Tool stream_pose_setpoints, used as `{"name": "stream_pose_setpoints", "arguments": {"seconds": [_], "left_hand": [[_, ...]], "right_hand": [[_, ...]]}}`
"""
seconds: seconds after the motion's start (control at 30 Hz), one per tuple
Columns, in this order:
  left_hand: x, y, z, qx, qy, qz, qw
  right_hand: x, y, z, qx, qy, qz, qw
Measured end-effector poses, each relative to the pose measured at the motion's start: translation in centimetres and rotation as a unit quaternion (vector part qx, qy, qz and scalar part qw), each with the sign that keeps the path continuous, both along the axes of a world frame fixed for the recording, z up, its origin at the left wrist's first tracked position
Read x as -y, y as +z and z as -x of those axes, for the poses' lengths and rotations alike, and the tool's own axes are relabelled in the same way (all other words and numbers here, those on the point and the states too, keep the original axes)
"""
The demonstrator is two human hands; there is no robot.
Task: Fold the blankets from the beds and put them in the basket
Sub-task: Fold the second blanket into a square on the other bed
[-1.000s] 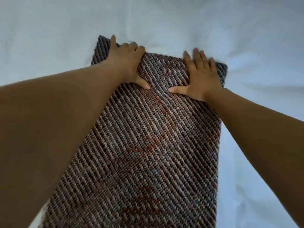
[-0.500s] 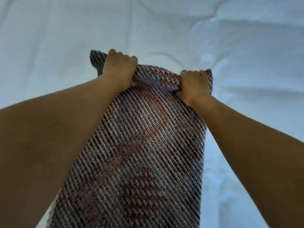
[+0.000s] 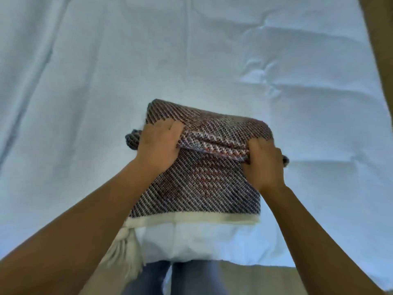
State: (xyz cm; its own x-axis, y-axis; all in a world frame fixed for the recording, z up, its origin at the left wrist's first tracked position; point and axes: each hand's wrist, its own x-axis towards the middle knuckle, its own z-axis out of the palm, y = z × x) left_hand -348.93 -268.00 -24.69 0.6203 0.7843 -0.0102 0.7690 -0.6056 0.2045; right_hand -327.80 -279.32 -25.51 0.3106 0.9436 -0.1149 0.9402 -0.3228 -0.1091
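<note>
A woven blanket [image 3: 204, 184] in dark, red and white diagonal stitches lies on the bed near its front edge, with its far end doubled back toward me. My left hand [image 3: 158, 145] grips the folded-over end at its left side. My right hand [image 3: 264, 162] grips the same end at its right side. The fold forms a rounded hump behind my hands. A white hem and a white tassel [image 3: 125, 250] hang at the blanket's near end.
A pale blue bed sheet [image 3: 85, 81] with wrinkles covers the bed all around the blanket. The bed's front edge runs along the bottom, with my legs in blue jeans [image 3: 170, 277] below it. A brown strip [image 3: 382, 39] stands at the top right. No basket is in view.
My hands went from lying flat on the blanket's far end to gripping it, then pulled that end toward me, folding the blanket over itself. The view has drawn back.
</note>
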Motion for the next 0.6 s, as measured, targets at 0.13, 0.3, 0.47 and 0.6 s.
{"name": "stream_pose_setpoints", "arguments": {"seconds": [0.13,0.3,0.47,0.6], "left_hand": [[5.3,-0.8,4.3,0.01,0.001,0.034,0.999],[11.5,-4.7,7.7,-0.061,-0.032,0.079,0.994],[14.6,-7.7,9.0,-0.267,-0.026,0.214,0.939],[12.5,-6.3,6.7,-0.124,0.019,0.214,0.969]], "right_hand": [[5.8,-0.8,3.7,-0.027,-0.025,0.019,0.999],[11.7,-3.7,6.4,0.002,0.002,0.015,1.0],[14.2,-6.6,7.2,-0.04,-0.007,0.244,0.969],[11.8,-5.2,7.2,-0.116,-0.046,0.153,0.98]]}}
